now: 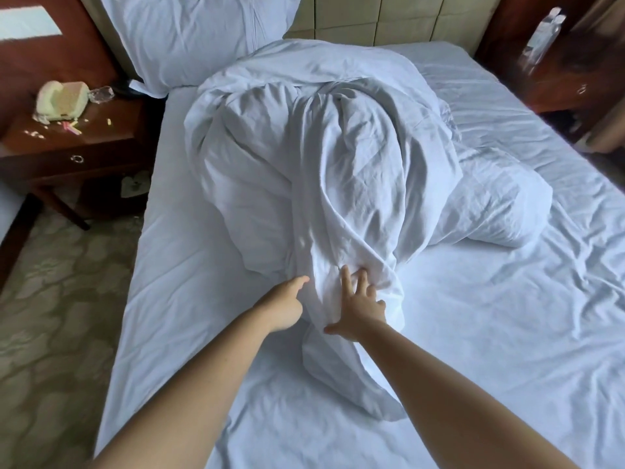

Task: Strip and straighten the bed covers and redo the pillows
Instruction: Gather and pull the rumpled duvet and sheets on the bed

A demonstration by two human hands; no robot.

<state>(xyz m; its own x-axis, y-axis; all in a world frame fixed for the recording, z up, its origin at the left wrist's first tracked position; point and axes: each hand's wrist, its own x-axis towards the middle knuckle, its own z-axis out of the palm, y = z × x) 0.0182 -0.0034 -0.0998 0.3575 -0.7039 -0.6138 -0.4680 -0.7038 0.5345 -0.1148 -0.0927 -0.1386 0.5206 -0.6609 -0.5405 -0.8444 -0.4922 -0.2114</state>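
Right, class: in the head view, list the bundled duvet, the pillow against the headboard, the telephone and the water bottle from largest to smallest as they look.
1. Duvet
2. Pillow, partly cut off by the frame
3. Telephone and water bottle: too alike to rank.

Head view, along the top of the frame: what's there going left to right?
Telephone on the left nightstand → pillow → bunched duvet → bare sheet → right nightstand with water bottles.

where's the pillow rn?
In the head view the pillow is at the upper left, leaning against the headboard, beside the nightstand and just behind the bunched duvet.
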